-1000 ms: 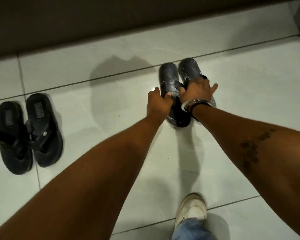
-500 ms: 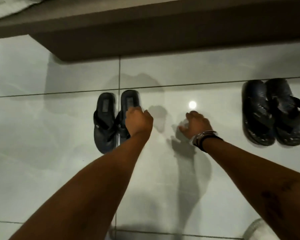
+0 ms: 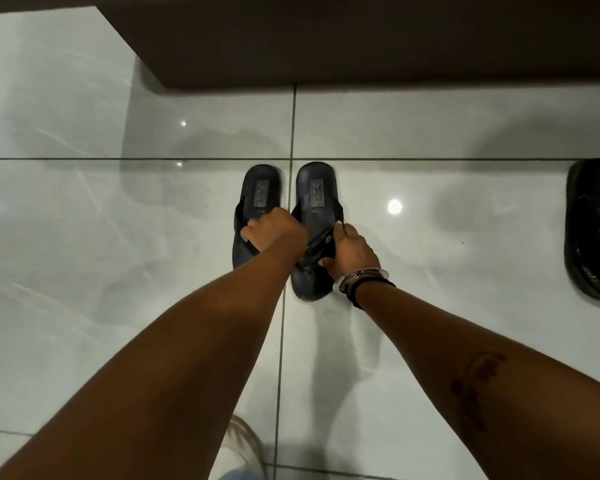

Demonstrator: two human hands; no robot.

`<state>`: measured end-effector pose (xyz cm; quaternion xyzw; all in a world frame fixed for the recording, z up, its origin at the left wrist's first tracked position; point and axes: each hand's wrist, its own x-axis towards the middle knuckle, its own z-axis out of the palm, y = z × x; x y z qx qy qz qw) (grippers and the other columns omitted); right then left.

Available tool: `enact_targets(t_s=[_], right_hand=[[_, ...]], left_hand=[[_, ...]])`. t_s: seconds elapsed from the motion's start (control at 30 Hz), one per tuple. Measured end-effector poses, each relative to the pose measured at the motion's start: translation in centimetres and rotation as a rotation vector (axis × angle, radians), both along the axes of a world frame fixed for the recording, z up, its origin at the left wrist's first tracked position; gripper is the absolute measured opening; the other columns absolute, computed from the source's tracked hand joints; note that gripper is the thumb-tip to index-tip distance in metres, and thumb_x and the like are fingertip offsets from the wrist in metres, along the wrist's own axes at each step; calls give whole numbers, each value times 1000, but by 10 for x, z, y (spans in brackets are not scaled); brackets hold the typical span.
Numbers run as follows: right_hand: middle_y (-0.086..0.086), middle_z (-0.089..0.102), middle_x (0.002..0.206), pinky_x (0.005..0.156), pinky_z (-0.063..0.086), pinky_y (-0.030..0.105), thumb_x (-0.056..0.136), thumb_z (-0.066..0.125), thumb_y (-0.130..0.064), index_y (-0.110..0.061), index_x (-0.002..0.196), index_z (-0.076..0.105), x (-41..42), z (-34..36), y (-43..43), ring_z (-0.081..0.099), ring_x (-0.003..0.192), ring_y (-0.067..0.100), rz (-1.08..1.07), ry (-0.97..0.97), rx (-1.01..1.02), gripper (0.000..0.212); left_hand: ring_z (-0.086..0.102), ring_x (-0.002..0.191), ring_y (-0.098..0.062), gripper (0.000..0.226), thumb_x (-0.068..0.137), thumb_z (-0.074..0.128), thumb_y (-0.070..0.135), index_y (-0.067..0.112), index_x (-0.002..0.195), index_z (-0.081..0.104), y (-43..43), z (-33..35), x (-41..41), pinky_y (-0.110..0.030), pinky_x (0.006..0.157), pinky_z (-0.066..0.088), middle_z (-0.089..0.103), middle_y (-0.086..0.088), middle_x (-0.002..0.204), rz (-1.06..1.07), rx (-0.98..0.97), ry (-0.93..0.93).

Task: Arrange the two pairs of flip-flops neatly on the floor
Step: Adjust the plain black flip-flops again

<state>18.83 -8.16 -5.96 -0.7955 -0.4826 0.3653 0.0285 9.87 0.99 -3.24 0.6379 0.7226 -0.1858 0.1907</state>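
Note:
Two dark navy flip-flops lie side by side on the pale tiled floor, heels pointing away from me. My left hand (image 3: 274,233) grips the strap of the left flip-flop (image 3: 260,195). My right hand (image 3: 352,251), with bracelets at the wrist, holds the strap of the right flip-flop (image 3: 314,199). A narrow gap along the tile joint separates the two. At the right edge one black textured flip-flop (image 3: 594,230) of the other pair shows, partly cut off by the frame.
A dark brown furniture base (image 3: 361,43) runs along the far side of the floor. My white shoe (image 3: 243,448) and a blue trouser hem show at the bottom. Glossy tiles (image 3: 84,271) spread out to the left.
My view has shifted left and now centres on the navy pair. My right hand has come over from the bare floor and taken hold of the right flip-flop; my left hand now holds the left one.

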Motion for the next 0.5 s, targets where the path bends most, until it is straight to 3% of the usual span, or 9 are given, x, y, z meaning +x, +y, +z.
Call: enact_targets(t_s=[0.23, 0.5], right_hand=[[18, 35, 143, 91, 51, 47, 84, 68, -24, -5, 148, 19, -11, -3, 10, 53, 115, 38, -28, -50, -1, 82], [19, 34, 144, 93, 50, 46, 84, 68, -26, -5, 149, 18, -7, -9, 21, 51, 117, 37, -39, -82, 30, 84]], left_hand=[[58, 115, -34, 27, 84, 60, 20, 14, 110, 61, 19, -14, -9, -51, 105, 28, 67, -12, 114, -22, -28, -83], [60, 108, -34, 21, 85, 62, 19, 12, 104, 63, 30, -20, -5, -49, 102, 31, 69, -13, 107, -19, 59, -151]])
